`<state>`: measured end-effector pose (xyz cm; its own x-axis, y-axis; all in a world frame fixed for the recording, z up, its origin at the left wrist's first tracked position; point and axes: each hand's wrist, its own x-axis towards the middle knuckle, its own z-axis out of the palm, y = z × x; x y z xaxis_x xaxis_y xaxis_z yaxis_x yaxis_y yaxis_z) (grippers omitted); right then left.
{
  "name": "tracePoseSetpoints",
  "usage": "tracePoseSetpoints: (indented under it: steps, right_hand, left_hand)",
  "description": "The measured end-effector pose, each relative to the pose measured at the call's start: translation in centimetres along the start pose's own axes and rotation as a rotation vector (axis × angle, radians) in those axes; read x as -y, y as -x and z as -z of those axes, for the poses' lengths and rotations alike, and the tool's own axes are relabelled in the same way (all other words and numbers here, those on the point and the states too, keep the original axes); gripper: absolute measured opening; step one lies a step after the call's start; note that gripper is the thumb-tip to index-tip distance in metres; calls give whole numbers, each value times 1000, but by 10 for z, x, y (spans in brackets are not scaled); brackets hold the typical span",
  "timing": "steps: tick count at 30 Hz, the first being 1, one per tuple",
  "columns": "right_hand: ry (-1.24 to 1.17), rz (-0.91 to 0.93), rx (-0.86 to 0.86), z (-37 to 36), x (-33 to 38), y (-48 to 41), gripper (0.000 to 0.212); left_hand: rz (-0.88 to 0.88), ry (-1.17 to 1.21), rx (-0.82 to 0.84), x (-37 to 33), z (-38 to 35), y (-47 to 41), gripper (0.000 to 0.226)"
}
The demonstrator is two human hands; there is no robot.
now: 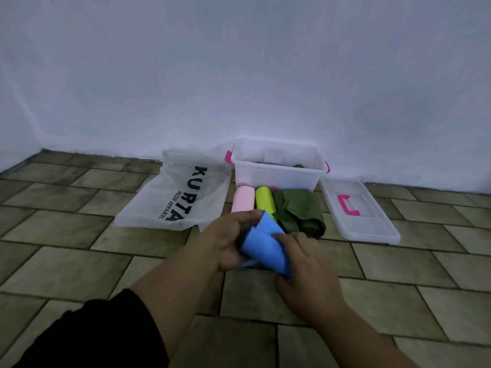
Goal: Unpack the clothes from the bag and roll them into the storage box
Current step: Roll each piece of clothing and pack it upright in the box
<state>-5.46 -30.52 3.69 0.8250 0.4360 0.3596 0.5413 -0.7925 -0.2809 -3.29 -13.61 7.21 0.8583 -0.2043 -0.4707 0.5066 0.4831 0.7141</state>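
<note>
Black sleeve (93, 338) at lower left. Left hand (225, 241) and right hand (308, 272) both grasp a blue cloth (261, 244), partly rolled. Left fingers (248, 216) are curled over its far end and the right ones are clamped on its near edge. Can't tell if it touches the tiled floor (79, 261).

Just beyond, 3 items on the floor: pink roll (243, 199) touching yellow-green roll (264, 199), with a crumpled dark green garment (297, 211) on their right. Bag (180, 192) printed "KURTA" lies flat to the left. Clear lid (358, 229) with a pink handle lies flat to the right.

Behind the rolls, the storage box (279, 173) stands open against the white wall (239, 75). Something green shows inside.
</note>
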Motion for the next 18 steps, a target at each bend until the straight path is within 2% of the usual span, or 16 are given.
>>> tracePoseSetpoints:
  steps: [2, 4, 7, 8, 9, 10, 12, 13, 15, 18]
  right_hand:
    - [35, 72, 42, -8, -1, 1, 66]
    - [63, 116, 109, -18, -5, 4, 60]
    - [90, 133, 202, -33, -12, 9, 55]
    - [81, 134, 211, -36, -15, 11, 55]
    - [61, 125, 215, -39, -16, 12, 56]
    - [33, 115, 213, -41, -17, 13, 57]
    - [-43, 90, 184, -45, -19, 14, 56]
    - [-88, 73, 171, -46, -20, 13, 55]
    - [-159, 36, 153, -46, -22, 13, 55]
    - [-217, -29, 100, -40, -28, 10, 58]
  left_hand:
    - [-45, -137, -70, -7, 14, -3, 33]
    - [-137, -266, -220, -9, 25, -7, 35]
    - [-527, -386, -641, -8, 27, -10, 38]
    - [-684, -471, -663, -6, 23, -6, 35]
    - [-793, -595, -572, -1, 21, -4, 34]
    - [-821, -759, -402, 6, 19, -3, 35]
    - [-616, -1136, -50, 25, 17, -1, 44]
    - [-493, -1298, 56, 35, 18, -3, 55]
    - [-396, -1550, 63, 53, 25, -15, 73]
    - [-452, -1777, -8, 66, 27, -28, 81]
